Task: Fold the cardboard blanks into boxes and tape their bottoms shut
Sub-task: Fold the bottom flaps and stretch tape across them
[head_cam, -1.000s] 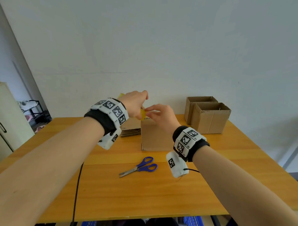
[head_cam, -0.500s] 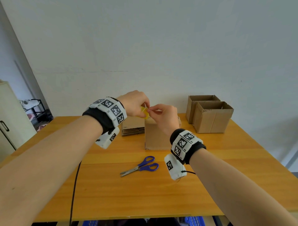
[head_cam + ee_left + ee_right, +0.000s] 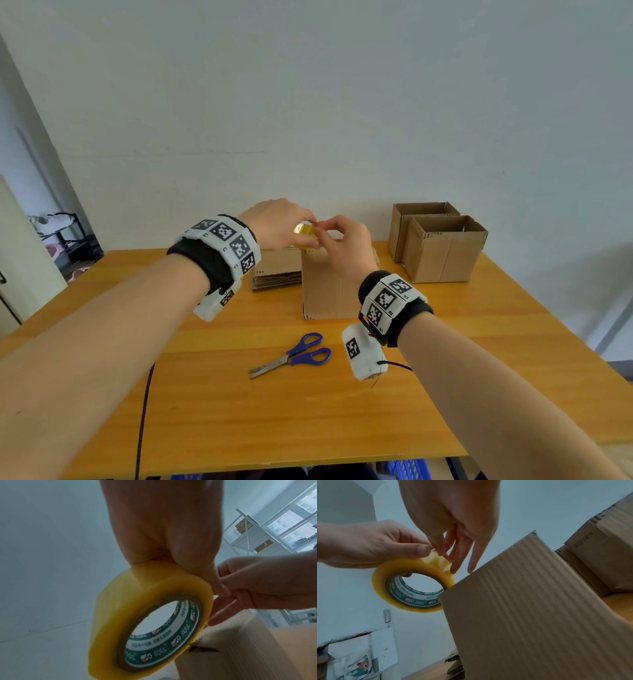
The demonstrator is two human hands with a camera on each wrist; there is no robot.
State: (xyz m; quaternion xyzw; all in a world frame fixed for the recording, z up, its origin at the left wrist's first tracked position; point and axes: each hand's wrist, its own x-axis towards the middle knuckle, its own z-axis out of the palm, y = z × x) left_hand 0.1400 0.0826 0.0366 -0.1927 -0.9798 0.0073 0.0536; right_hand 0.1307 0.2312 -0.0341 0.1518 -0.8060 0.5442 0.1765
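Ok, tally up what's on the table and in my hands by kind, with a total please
Folded boxes: 3, one in front of the hands, two open-topped at the back right and
Stack of flat cardboard blanks: 1
Yellow tape roll: 1, held in the left hand, the right hand picking at its end
Blue-handled scissors: 1
Total: 6

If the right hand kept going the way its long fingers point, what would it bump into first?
Probably the top edge of the cardboard box. The right hand points two fingers down beside the yellow tape roll, just above that edge.
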